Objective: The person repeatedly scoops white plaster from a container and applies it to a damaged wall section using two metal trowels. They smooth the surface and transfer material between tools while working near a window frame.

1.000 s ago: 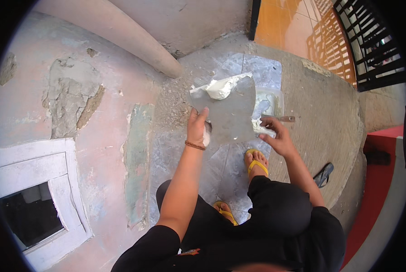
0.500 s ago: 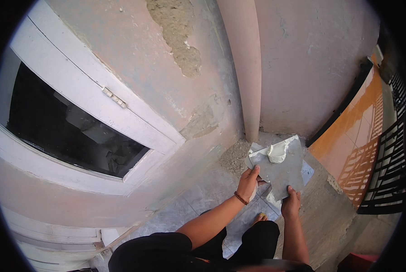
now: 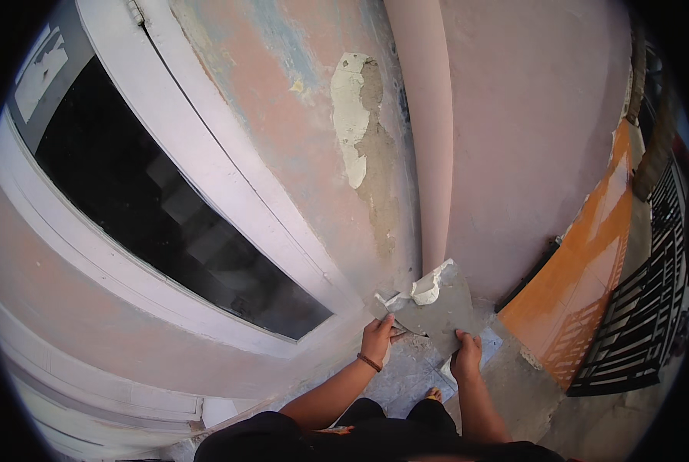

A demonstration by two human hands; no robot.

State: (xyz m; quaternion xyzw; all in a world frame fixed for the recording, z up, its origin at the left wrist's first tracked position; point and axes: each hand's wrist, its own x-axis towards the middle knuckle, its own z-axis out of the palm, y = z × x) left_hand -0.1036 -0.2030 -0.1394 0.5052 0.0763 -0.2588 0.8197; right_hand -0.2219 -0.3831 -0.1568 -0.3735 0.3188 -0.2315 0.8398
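My left hand (image 3: 377, 340) is closed on the left side of a grey flat metal plate (image 3: 442, 314) at the lower middle, with another blade edge showing beside it; how the pieces join is unclear. My right hand (image 3: 468, 353) grips the plate's right lower edge. A lump of white putty (image 3: 425, 289) sits on the plate's upper part, with white smears along the rim. Beyond the plate, the pink, peeling wall (image 3: 298, 131) carries a long rough patch (image 3: 352, 115), partly white and partly bare grey.
A white-framed dark window (image 3: 167, 231) fills the left. A pink vertical pipe (image 3: 425, 138) stands in the wall corner. At right are orange tiles (image 3: 568, 292) and a black metal railing (image 3: 622, 323). Below lie marbled floor tiles (image 3: 410, 369) and my sandalled foot (image 3: 433, 394).
The view has tilted up from the floor toward the wall patch. My right hand, earlier at white putty by a container, now grips the plate, which both hands carry toward the wall corner.
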